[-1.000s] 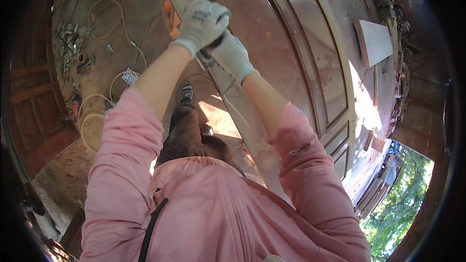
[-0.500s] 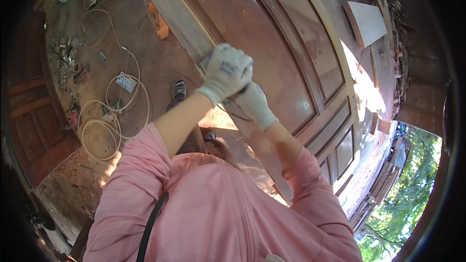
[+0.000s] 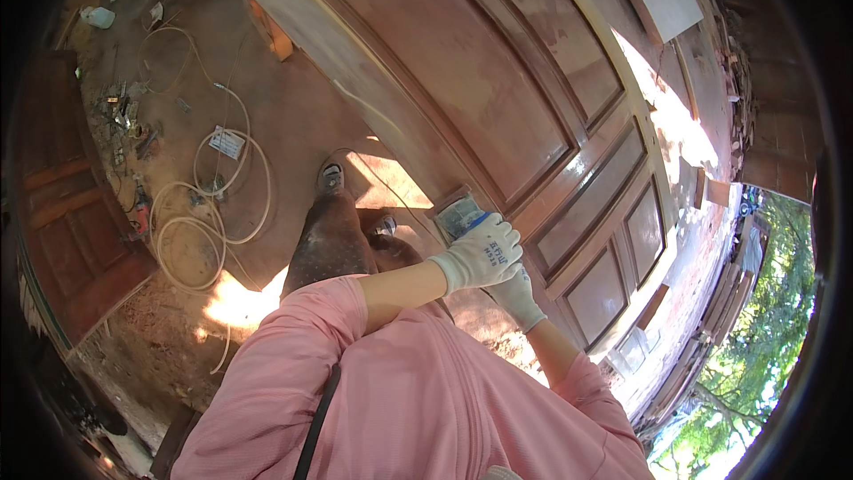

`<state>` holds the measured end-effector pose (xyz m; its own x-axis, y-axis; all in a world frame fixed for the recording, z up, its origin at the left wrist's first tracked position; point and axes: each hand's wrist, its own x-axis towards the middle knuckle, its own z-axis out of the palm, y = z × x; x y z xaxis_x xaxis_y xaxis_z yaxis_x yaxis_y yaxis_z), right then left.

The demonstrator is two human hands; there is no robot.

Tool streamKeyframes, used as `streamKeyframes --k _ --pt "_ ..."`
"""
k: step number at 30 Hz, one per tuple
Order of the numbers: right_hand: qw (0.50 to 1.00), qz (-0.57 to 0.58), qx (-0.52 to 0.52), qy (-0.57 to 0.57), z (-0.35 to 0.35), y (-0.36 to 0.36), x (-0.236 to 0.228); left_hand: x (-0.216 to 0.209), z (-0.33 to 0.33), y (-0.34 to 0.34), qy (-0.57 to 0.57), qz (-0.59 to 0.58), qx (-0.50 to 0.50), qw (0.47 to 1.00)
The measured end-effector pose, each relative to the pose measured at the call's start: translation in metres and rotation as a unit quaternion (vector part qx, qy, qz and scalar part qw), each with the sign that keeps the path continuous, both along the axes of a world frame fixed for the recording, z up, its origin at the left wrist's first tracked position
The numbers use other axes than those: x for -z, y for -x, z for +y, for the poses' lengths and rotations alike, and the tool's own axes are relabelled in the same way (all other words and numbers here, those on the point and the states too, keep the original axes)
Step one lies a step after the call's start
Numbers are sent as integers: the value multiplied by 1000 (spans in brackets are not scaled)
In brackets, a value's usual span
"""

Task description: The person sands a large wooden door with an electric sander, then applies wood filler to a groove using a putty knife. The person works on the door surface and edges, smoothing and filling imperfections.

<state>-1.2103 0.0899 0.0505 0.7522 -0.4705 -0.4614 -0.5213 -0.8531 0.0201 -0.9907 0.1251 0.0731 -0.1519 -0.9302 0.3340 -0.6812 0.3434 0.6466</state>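
Note:
A large brown panelled wooden door lies flat in front of me. On its near left border rests a sander with a greyish rectangular base, its body mostly covered by my gloves. My left hand, in a white glove with blue print, is closed over the tool. Just behind and below it, my right hand, gloved too, is closed at the tool's rear, its fingers largely hidden by the left. A thin cord runs near the sander.
Coiled pale hose lies on the dirt floor at left, near a white card and scattered tools. Another dark panelled door stands at far left. An orange wooden support is beside the door. A pale board sits at upper right.
Both hands have brought the sander along the door's left border, toward me and to the right. The view has shifted slightly, and the sander's base shows more plainly.

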Motion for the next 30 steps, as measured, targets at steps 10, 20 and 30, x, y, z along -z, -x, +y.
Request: streamKeyframes --k 10,20,30 --pt "967 -140 181 -108 -34 -214 -10 15 -24 -171 70 -75 -121 987" --pt "959 -176 143 -171 -76 -467 0 34 -38 -395 53 -159 -257 952" --pt "948 -146 195 -203 -59 -324 -14 20 -29 -260 -2 -116 -214 970"
